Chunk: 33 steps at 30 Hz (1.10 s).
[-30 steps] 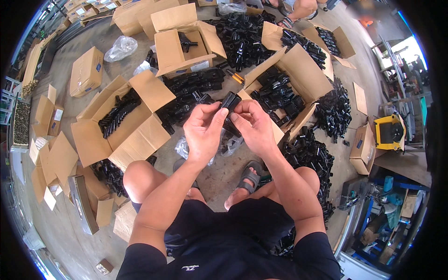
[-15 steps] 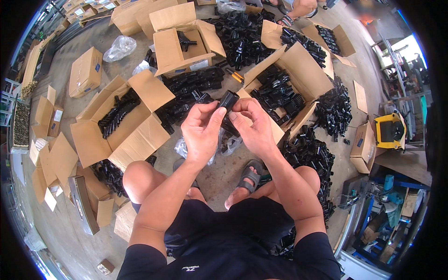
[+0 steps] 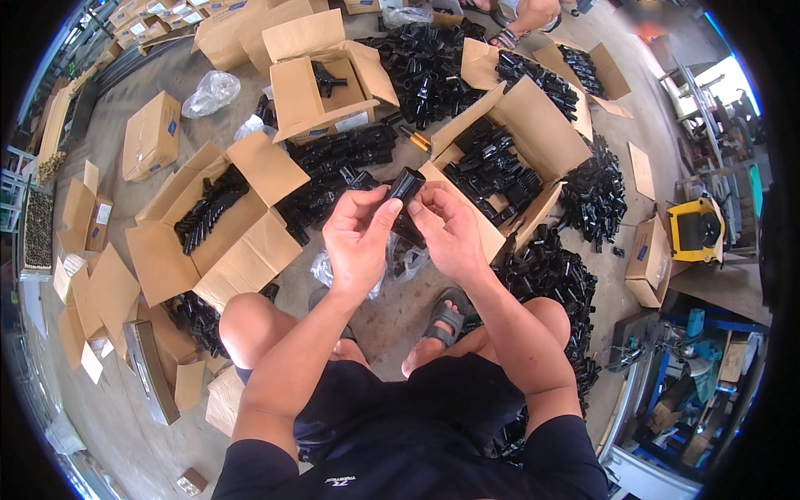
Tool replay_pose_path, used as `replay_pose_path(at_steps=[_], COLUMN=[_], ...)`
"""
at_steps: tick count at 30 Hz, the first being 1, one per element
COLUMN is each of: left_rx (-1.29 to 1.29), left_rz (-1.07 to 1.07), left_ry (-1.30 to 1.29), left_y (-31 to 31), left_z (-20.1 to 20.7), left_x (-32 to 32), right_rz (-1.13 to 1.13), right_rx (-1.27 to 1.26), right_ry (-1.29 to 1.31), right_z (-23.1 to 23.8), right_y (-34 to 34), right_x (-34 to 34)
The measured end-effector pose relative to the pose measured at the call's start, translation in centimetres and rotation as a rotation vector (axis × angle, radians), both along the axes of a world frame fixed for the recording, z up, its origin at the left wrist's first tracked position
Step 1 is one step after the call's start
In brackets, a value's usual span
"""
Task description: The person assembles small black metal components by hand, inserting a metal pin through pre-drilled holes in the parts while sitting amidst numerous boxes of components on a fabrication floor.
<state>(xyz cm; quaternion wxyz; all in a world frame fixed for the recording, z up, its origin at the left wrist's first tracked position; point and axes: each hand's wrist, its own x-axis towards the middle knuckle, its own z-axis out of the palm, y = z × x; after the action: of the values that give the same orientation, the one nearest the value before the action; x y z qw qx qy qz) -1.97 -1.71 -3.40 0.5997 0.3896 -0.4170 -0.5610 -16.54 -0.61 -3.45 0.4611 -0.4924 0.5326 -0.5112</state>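
Between my two hands I hold up a short black tubular fitting (image 3: 406,184), its open end tipped up and away from me. My left hand (image 3: 359,237) pinches it from the left with thumb and fingers. On its other side the fingers of my right hand (image 3: 450,227) close against it; its lower part is hidden by the fingers. Beyond my left hand lies a heap of similar black fittings (image 3: 343,150). Just right of my right hand, an open carton (image 3: 546,125) is partly filled with black parts. Another open carton (image 3: 250,258) at left holds a row of them.
Loose black parts (image 3: 550,275) are piled beside my right leg. Farther off stand a carton (image 3: 304,37) with a few parts and a closed box (image 3: 152,137). Clear plastic bags (image 3: 212,92) lie on the floor. Another person's foot (image 3: 504,38) shows at the top.
The black fitting is turned slightly, so its open end shows a little differently. Both hands keep their grip in nearly the same place.
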Motion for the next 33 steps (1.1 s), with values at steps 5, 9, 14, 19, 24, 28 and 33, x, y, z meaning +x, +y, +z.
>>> replay_pose_path(at_steps=[5,9,14,19,24,28,33], left_rx=[-0.001,0.012,0.317,0.488,0.540,0.237,-0.118], left_rz=[-0.034,-0.052,-0.040,-0.113,-0.376,-0.359,-0.375], left_ry=[0.050,0.053,0.306,0.230,0.061,-0.193,-0.133], left_y=[-0.3,-0.2,-1.2,-2.1,-2.1,-1.9,-1.0], left_z=[-0.1,0.1,0.2,0.8,0.7,1.9,2.6], left_x=[0.2,0.3,1.5,2.9,3.3,3.2,2.6], right_rz=[0.009,0.028,0.156,0.378,0.384,0.281,0.201], right_rx=[-0.036,-0.057,-0.116,-0.398,-0.453,-0.266,-0.023], right_ry=[-0.030,0.041,-0.041,0.680,0.645,0.307,-0.221], right_z=[0.4,0.0,1.8,4.3,3.6,3.8,3.8], right_y=[0.0,-0.1,-0.1,0.2,0.3,0.4,0.6], right_x=[0.2,-0.2,-0.9,-1.1,-1.1,-2.0,-2.5])
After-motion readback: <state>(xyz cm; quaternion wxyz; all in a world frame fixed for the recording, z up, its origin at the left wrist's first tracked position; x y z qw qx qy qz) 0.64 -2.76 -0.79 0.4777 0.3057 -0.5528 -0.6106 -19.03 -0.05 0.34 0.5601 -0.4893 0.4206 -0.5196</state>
